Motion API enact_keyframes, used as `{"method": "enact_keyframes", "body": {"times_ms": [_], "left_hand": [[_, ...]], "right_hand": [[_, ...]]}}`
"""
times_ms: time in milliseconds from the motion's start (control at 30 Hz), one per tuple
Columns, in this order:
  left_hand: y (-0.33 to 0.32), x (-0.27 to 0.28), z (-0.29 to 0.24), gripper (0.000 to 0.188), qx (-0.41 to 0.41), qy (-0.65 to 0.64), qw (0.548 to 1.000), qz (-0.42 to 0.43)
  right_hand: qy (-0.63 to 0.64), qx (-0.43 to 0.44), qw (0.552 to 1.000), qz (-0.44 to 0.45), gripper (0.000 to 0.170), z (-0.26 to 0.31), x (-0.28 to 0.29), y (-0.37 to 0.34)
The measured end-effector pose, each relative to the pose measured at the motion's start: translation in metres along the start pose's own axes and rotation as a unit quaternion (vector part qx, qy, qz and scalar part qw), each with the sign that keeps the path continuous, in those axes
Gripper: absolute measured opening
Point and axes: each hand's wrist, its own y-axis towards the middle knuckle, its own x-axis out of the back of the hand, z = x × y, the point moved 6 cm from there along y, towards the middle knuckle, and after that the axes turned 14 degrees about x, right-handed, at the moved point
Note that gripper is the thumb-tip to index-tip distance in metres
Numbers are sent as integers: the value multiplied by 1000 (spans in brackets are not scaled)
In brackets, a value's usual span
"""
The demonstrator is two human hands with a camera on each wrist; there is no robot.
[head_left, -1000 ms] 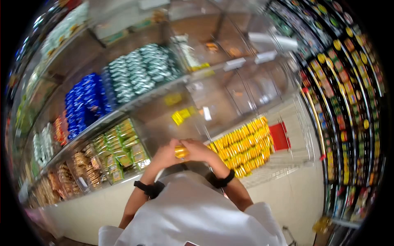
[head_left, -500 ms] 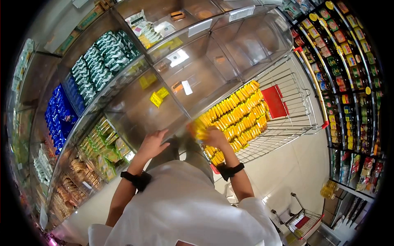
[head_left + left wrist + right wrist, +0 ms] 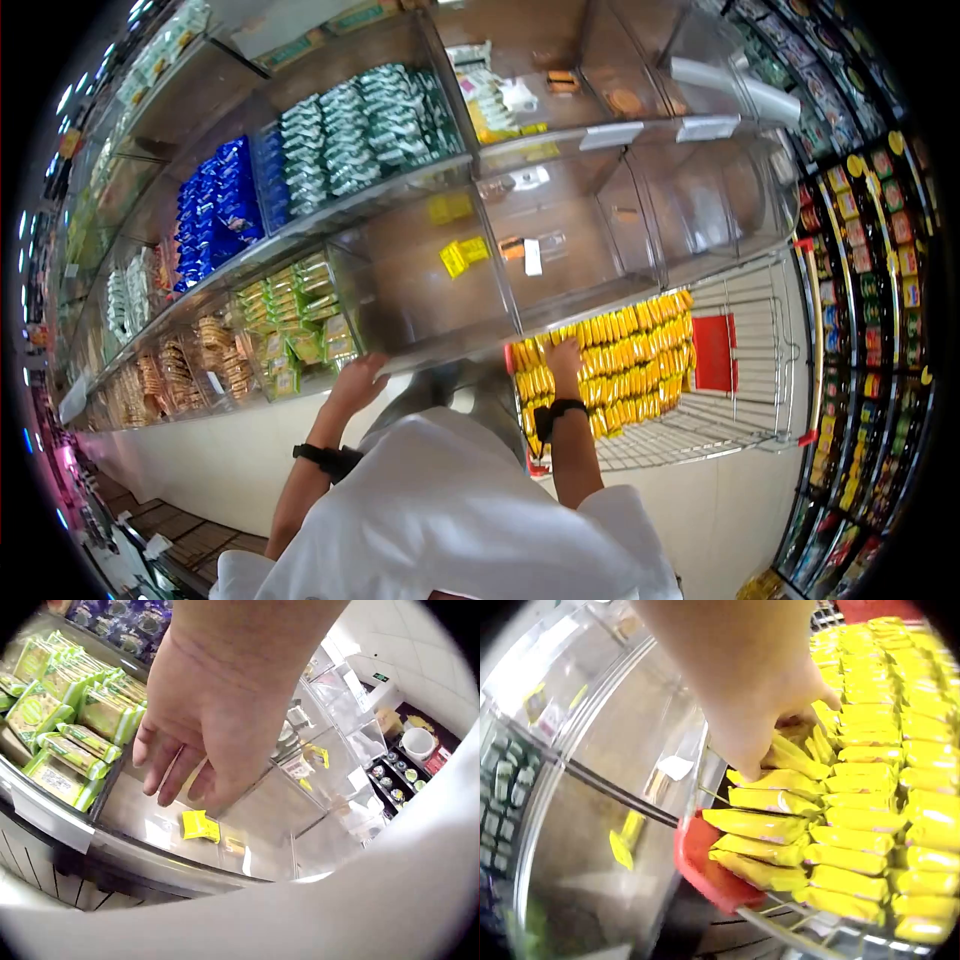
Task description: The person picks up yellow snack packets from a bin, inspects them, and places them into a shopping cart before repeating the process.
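My right hand [image 3: 565, 358] reaches down into the near left corner of a shopping cart. In the right wrist view its thumb and fingers curl round yellow snack packets [image 3: 799, 757] at the end of one row; part of the grasp is hidden under the palm. More yellow packets [image 3: 630, 375] stand packed in several rows across the cart. My left hand [image 3: 358, 385] hangs at the front edge of the shelf bin, palm down, fingers loosely bent with nothing in them. Beyond it, small yellow packets [image 3: 200, 826] lie on the bin floor.
Metal wires and a red panel [image 3: 715, 353] form the cart [image 3: 765, 330]. Clear-walled bins hold green packets [image 3: 292, 322], blue packets [image 3: 215, 205] and dark green-and-white packets [image 3: 360, 130]. A tall rack of jars and packs [image 3: 865, 330] rises at the right.
Both hands first hold a yellow packet together, then part. The right hand carries yellow packets rightward and down into the cart; the left withdraws to the left. The head view swings too.
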Motion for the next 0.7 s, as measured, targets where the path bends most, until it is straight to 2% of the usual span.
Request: {"method": "enact_keyframes", "body": {"times_ms": [33,100,167,300,333,433,600,700], "left_hand": [[-1,0,4,26,33,-9,999,13],[5,-10,19,27,26,-5,1000,12],[14,-8,13,28,39,-1,999,28],[45,-15,-2,26,-42,-10,999,17],[50,-12,-14,23,-50,46,998,6],[72,-31,-24,32,-72,96,991,61],[96,-46,-33,32,-64,105,983,138],[113,-46,-30,28,-139,89,986,9]], "right_hand": [[28,-25,999,17,81,1,-3,-2],[45,5,998,40,92,0,-15,-3],[22,1,997,78,94,7,5,-14],[19,34,998,41,99,6,3,-13],[23,39,998,31,101,8,1,-13],[17,32,999,38,105,11,-13,-10],[22,11,998,55,107,11,-21,-7],[9,-19,992,122,107,14,-21,-3]]}}
